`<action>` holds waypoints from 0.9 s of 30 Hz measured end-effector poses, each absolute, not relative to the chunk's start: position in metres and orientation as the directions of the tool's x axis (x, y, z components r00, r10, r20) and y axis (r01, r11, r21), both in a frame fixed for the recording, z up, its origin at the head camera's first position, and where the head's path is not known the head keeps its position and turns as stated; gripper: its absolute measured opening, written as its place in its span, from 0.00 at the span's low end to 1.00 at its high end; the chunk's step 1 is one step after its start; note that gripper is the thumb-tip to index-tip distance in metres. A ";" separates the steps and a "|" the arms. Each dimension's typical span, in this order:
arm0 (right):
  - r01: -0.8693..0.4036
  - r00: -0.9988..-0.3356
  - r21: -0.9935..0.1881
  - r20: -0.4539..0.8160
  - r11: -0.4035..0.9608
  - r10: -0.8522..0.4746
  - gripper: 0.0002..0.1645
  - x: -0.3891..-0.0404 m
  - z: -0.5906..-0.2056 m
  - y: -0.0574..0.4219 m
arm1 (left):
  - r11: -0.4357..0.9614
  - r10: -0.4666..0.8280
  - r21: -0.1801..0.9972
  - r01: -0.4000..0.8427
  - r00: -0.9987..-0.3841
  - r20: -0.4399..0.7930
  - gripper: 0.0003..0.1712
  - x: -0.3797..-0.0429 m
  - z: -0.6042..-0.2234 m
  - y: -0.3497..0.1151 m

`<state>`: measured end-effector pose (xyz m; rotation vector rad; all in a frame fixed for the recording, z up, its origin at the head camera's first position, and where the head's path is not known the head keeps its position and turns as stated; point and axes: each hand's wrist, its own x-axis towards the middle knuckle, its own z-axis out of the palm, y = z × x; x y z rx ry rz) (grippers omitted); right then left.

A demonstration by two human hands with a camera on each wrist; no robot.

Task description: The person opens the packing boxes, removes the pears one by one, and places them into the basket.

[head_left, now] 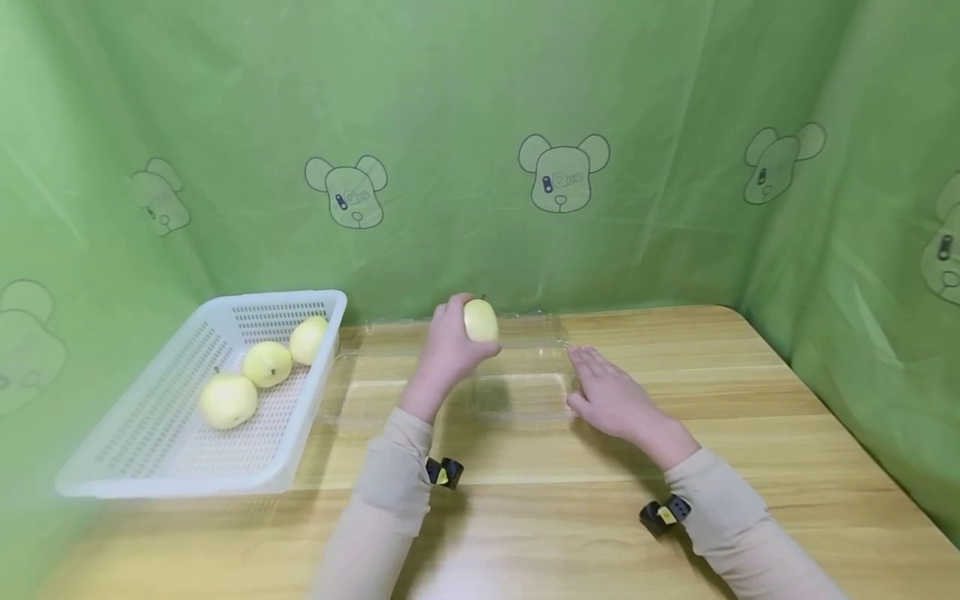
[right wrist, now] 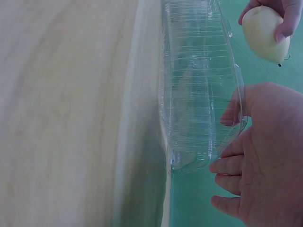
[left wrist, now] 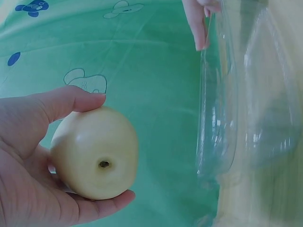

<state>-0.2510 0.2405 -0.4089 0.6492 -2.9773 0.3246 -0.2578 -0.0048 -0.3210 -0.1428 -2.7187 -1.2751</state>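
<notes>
My left hand [head_left: 452, 340] grips a pale yellow pear [head_left: 480, 321] from the side, above a clear plastic clamshell box [head_left: 517, 392] that lies with its lid open at the back. In the left wrist view the thumb is over the top of the pear [left wrist: 94, 151] and the fingers pass beneath it. My right hand [head_left: 611, 396] is at the box's right end, fingers extended. In the right wrist view its thumb shows through the clear wall of the box [right wrist: 199, 90], and the other fingertips lie close to the box's end.
At the left stands a white plastic basket [head_left: 168, 483] with slotted walls, holding a front pear [head_left: 228, 402], a middle pear [head_left: 267, 364] and a back pear [head_left: 308, 340]. A green curtain [head_left: 450, 100] rises behind the wooden table [head_left: 540, 533].
</notes>
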 end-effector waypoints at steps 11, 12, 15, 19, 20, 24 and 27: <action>-0.415 -0.909 -0.189 0.117 0.890 -0.400 0.41 -0.251 -0.407 0.243 | 0.692 0.011 0.709 0.134 -0.985 0.175 0.49 -0.254 -0.303 -0.029; -0.417 -0.908 -0.187 0.119 0.889 -0.401 0.41 -0.250 -0.407 0.243 | 0.695 0.009 0.707 0.135 -0.984 0.178 0.49 -0.254 -0.301 -0.031; -0.415 -0.909 -0.190 0.118 0.890 -0.399 0.41 -0.250 -0.407 0.243 | 0.710 0.003 0.692 0.134 -0.982 0.187 0.49 -0.252 -0.296 -0.039; -0.415 -0.910 -0.196 0.114 0.889 -0.400 0.41 -0.249 -0.408 0.244 | 0.742 0.001 0.659 0.119 -0.984 0.177 0.50 -0.250 -0.290 -0.050; -0.416 -0.909 -0.196 0.113 0.888 -0.401 0.41 -0.249 -0.408 0.244 | 0.749 0.000 0.653 0.113 -0.985 0.171 0.50 -0.250 -0.289 -0.053; -0.421 -0.907 -0.197 0.113 0.886 -0.406 0.41 -0.249 -0.409 0.243 | 0.776 -0.004 0.624 0.097 -0.987 0.159 0.50 -0.249 -0.285 -0.067; -0.421 -0.907 -0.196 0.115 0.886 -0.405 0.41 -0.250 -0.409 0.243 | 0.791 -0.006 0.605 0.093 -0.987 0.160 0.51 -0.248 -0.281 -0.078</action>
